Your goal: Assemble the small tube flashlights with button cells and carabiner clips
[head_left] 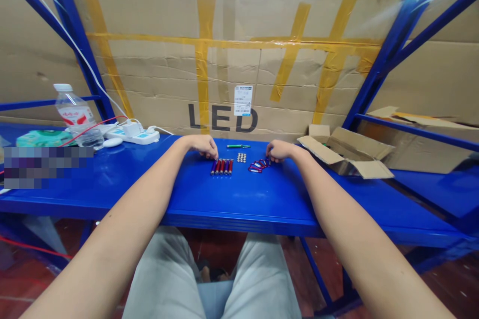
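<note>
My left hand (205, 146) is closed, its fingertips at the upper end of a row of several small metal tubes (221, 167), purple and red with silver ends, like mini flashlights. My right hand (280, 150) has curled fingers beside the right end of a fan of several carabiners (258, 165), red, purple and blue. What either hand pinches, if anything, is too small to tell. Between the hands lies a block of small round silver pieces (241, 157), perhaps button cells. Behind them rests a slim green pen-like tool (238, 146).
Blue table (239, 199) in front of a large cardboard sheet (164, 70) marked LED. An open carton (344, 152) stands right, a larger box (422, 134) beyond. At left are a bottle (77, 114), a green packet (43, 138) and a power strip (136, 134) with cables.
</note>
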`<state>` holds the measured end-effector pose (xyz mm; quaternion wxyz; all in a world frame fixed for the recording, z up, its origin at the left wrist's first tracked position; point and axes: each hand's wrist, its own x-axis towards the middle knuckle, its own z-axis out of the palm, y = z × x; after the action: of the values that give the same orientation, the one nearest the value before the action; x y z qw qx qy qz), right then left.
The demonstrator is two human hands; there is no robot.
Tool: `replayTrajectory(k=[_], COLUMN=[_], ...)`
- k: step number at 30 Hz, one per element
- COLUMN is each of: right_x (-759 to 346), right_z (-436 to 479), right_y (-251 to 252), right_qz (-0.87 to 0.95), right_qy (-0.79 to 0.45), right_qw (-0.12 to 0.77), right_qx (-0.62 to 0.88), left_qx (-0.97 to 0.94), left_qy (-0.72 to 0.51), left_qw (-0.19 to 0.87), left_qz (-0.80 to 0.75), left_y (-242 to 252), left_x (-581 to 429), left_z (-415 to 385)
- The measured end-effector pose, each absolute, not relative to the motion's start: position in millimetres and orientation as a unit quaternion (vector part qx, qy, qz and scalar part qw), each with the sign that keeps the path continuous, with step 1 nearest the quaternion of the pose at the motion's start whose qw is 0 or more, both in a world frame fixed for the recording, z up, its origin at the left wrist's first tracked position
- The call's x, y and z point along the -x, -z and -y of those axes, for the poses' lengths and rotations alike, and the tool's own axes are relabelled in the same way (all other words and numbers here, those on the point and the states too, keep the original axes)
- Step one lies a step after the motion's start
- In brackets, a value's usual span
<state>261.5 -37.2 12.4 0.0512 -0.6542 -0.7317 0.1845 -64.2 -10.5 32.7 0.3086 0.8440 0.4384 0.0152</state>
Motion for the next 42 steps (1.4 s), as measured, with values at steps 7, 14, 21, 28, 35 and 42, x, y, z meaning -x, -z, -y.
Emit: replayTrajectory(k=[7, 14, 21, 28, 35, 42], right_x=[-259, -234, -222, -215, -197, -199], right_z=[39, 43, 45, 46, 42, 36], right_y=[-18, -14, -10, -9, -1, 0], right_qz=[0.738, 0.765, 0.782, 0.785, 0.762, 0.724], right_qy=[-0.126, -0.047, -0.022, -0.040, -0.126, -0.340], right_qw=[0.092, 0.175, 0.212, 0.237, 0.417, 0.458], right_qx=[0.657, 0.618, 0.586, 0.570, 0.479, 0.389], left_qx=[-0.854, -0.905, -0.902, -0.882, -0.873, -0.885], left_qy=[-0.130, -0.198, -0.157, -0.214, -0.371, -0.391], left_qw=[0.254, 0.095, 0.064, 0.029, 0.014, 0.010], left_qz=[-0.436, -0.365, -0.398, -0.418, -0.316, -0.252], left_y=[-28, -6, 4, 3, -20, -28], left_x=[64, 13, -12, 2, -3, -28], left_z=[0, -18, -31, -30, -5, 24])
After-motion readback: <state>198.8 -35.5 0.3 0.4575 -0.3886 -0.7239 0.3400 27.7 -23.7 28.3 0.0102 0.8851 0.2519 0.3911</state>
